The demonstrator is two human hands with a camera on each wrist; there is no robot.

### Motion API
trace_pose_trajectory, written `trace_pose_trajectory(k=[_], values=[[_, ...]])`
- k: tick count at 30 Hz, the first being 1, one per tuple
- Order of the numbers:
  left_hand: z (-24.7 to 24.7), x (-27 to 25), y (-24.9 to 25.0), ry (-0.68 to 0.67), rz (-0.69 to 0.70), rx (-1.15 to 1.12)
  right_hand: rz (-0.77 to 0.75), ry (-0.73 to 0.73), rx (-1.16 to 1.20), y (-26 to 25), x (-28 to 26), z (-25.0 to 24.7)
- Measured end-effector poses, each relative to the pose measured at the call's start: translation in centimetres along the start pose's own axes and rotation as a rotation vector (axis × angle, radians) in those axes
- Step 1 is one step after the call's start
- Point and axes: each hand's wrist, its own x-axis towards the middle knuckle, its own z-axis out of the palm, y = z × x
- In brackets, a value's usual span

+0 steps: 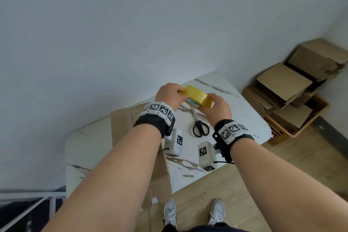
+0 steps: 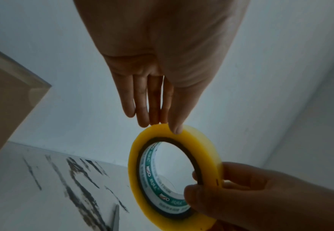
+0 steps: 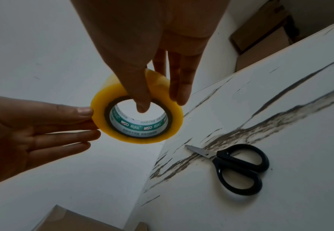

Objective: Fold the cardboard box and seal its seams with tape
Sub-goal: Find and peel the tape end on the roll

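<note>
Held above the surface (image 1: 222,84) between both hands, the tape roll (image 1: 195,97) is gripped by the right hand (image 1: 216,108) at 4 o'clock, thumb through its core, while the left hand's (image 1: 170,96) straight fingers (image 2: 142,103) touch its rim at 10 o'clock.

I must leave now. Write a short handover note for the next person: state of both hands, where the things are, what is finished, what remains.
Right hand: grips the yellow tape roll, thumb through its core, held above the table.
Left hand: fingers straight, thumb and fingertips touching the roll's outer rim, likely feeling for the tape end.
Scissors: closed, lying on the table near the right hand.
Cardboard box: still flat on the table, under the left forearm.
Done: tape picked up.
Left: no tape pulled yet; fold the box, tape its seams.
</note>
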Motion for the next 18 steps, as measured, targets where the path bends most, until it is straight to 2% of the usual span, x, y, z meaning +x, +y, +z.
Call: trace_pose_trajectory(k=[6,10,18], values=[[0.4,0.0,0.5,0.019,-0.002,-0.087,0.013,0.011,0.022,0.1,0.0,-0.2],[1.2,0.3,0.3,-0.039,-0.011,0.004,0.009,0.019,0.017,-0.3,0.2,-0.1],[1.1,-0.4,0.3,0.080,-0.019,-0.044,0.009,0.011,-0.023,-0.2,-0.2,0.4]])
